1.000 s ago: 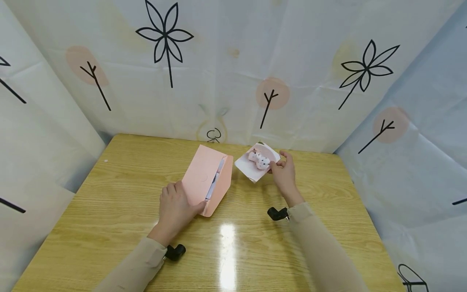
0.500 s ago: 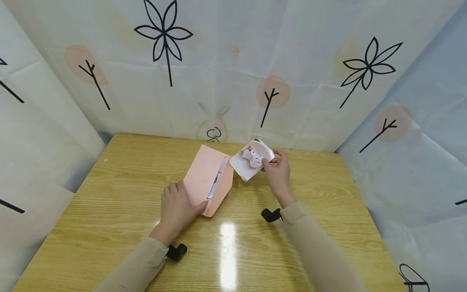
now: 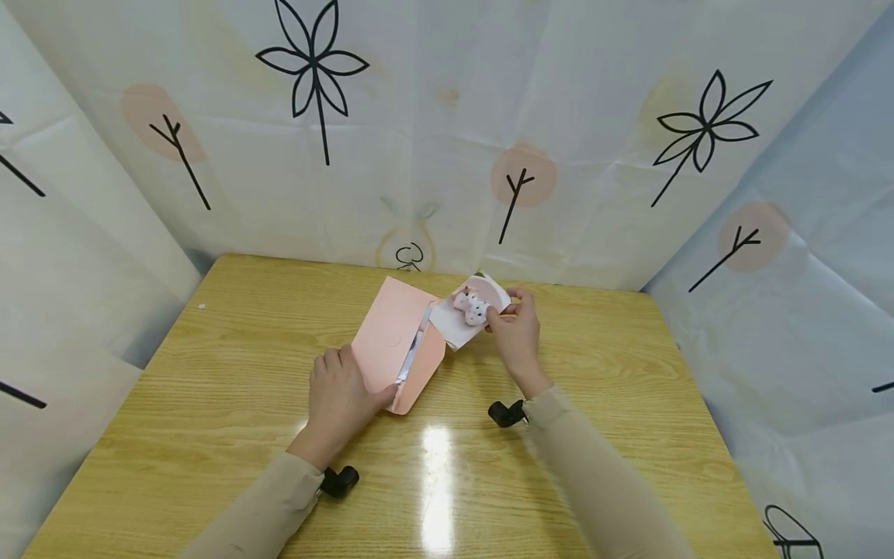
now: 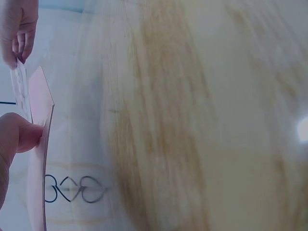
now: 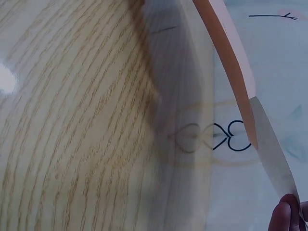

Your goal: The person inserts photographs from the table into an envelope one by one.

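In the head view my left hand [image 3: 341, 400] grips the lower left end of a pink envelope [image 3: 380, 334], its thumb at the opening. The envelope's flap [image 3: 426, 361] is folded out to the right, and whitish paper [image 3: 410, 355] shows in the slot. My right hand [image 3: 518, 335] pinches the right edge of a white card [image 3: 454, 330] printed with a pink-white spotted figure. The card's left corner overlaps the flap beside the slot. In the right wrist view the card [image 5: 273, 149] meets the flap's tip; my right fingertips [image 5: 284, 216] hold its far end.
Both hands work above a wooden table [image 3: 244, 435]. White cloth [image 3: 433, 116] printed with flowers and trees hangs behind it and along both sides. A small white speck [image 3: 202, 306] lies near the table's left edge. Black wrist cameras [image 3: 340, 481] stick out by the sleeves.
My right hand has moved left with the card, from apart from the envelope to overlapping its flap. The left hand and the envelope have hardly moved.
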Tool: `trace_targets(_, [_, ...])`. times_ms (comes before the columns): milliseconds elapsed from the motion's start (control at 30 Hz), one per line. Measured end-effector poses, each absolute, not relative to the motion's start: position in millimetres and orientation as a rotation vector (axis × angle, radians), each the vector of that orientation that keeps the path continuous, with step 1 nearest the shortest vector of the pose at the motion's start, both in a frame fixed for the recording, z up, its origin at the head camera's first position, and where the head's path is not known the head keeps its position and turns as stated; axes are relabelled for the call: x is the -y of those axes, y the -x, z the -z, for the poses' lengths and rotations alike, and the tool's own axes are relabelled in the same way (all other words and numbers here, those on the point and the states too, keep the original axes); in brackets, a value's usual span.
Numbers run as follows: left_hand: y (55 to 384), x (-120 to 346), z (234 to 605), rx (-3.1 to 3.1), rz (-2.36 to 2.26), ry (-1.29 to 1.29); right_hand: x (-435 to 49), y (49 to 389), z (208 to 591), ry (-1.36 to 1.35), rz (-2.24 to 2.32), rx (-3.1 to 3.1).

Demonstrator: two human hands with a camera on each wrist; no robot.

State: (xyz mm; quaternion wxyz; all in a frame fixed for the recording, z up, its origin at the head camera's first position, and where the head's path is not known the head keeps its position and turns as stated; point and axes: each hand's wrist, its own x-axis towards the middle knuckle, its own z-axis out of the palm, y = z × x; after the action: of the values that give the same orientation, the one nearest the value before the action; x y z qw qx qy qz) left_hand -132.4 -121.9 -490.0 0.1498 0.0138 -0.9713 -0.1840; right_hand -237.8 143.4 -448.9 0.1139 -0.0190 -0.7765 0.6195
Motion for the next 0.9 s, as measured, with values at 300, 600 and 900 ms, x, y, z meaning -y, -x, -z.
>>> trace_targets(300, [133,123,491,2.807,0.529,-0.050,-140,236,451,0.044,-1.954,2.303])
trace_targets(600, [132,122,489,2.801,0.544,-0.045,-119,219,434,-0.068,-1.997,2.472])
trace_targets(900, [133,123,488,2.810,0.535,-0.058,-113,227,458,-0.107,-1.959,2.581])
